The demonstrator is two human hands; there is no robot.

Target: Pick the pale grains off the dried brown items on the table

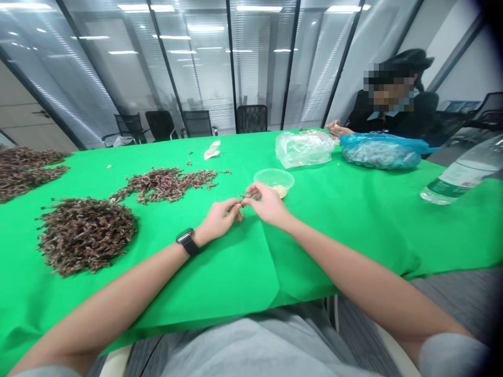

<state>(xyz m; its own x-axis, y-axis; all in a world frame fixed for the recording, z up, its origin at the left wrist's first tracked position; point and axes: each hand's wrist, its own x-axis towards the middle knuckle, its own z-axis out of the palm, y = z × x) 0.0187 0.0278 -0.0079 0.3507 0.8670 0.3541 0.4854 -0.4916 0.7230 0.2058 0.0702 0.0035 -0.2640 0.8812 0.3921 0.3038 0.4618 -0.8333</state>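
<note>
My left hand point(223, 217), with a dark watch on its wrist, pinches a small reddish-brown dried piece point(242, 201) between thumb and fingers. From the other side my right hand point(267, 204) closes its fingertips on the same piece, so the two hands nearly meet. Just behind my right hand stands a clear plastic bowl point(274, 177) with small pale yellowish bits in it. A spread of brown dried pieces point(168, 184) lies beyond my left hand. Further left is a larger, taller pile of brown dried stalk-like pieces point(87, 235).
More brown dried material point(27, 170) lies at the far left of the green tablecloth point(220, 283). A clear plastic bag point(304, 149), a blue bag point(381, 152) and a large bottle point(459, 175) stand to the right. Another person point(396, 99) sits at the far right.
</note>
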